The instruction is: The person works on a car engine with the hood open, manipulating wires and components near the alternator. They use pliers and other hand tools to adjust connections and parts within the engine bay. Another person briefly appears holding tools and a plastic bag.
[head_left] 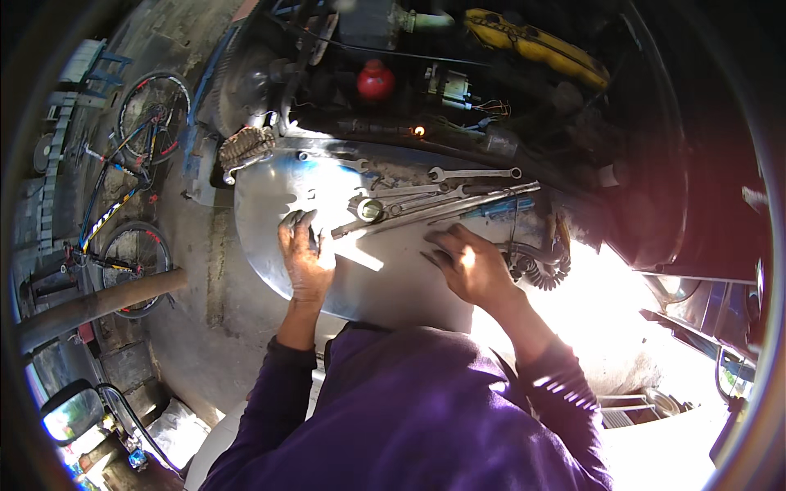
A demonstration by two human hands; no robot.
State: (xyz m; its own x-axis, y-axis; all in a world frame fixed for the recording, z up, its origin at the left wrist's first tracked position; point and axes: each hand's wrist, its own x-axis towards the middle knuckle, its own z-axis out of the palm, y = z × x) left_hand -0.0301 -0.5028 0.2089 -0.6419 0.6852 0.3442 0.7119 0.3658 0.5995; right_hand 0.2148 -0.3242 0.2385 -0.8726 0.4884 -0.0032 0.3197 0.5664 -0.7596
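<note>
Lying aslant across the smooth, round-edged surface (393, 290), the long metal bar (409, 218) has its near end just beside the thumb side of the left hand (308, 258) and runs away past the right hand (468, 262) toward the far right. The left hand has its fingers curled upward and inward; whether it touches the bar end or pinches anything small, I cannot tell. The right hand, loosely bent with thumb and fingers apart, sits on the near side of the bar and shows nothing in its grasp. By its look the bar should be stiff and fairly heavy for its thickness, hardly fragile, and apt to turn or slide if the metal is oily. Its length favours a hold near the middle, or one hand toward each end, so that neither tip swings into the wrenches (403, 191) crowded along its far side. The separate combination wrench (476, 173) looks rigid and solid too; its slim shank between the two heads seems the natural grip. The ring-shaped metal piece (369, 210), compact and probably dense, would suit a fingertip pinch across its outer rim, since a rounded part could roll.
</note>
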